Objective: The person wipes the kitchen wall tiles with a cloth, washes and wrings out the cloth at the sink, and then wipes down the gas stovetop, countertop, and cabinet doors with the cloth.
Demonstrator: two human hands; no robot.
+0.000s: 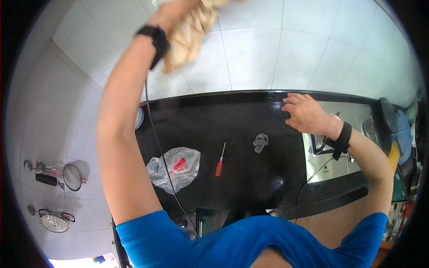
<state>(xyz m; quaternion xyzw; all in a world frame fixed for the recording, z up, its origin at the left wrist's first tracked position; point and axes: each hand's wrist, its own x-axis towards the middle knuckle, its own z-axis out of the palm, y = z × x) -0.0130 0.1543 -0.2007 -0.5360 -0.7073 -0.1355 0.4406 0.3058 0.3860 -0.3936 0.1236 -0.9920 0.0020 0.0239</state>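
Observation:
My left hand (172,15) is raised at the upper left against the tiled wall, blurred and partly cut off by the top edge. It is closed on a crumpled tan cloth (185,47) that hangs down from it. My right hand (308,115) is at the left edge of the steel gas stove (328,172), its fingers curled round a small yellowish thing that is mostly hidden. A grey wire scourer (260,143) lies on the black counter (241,187). Left of it is a screwdriver (219,165) with a red handle.
A clear plastic bag (190,163) with a red item inside rests on the counter's left part. Strainers (73,177) and other utensils hang on the left wall. A dark pan (387,116) and a blue basket (404,134) stand at the right. Cables run from both wrist straps.

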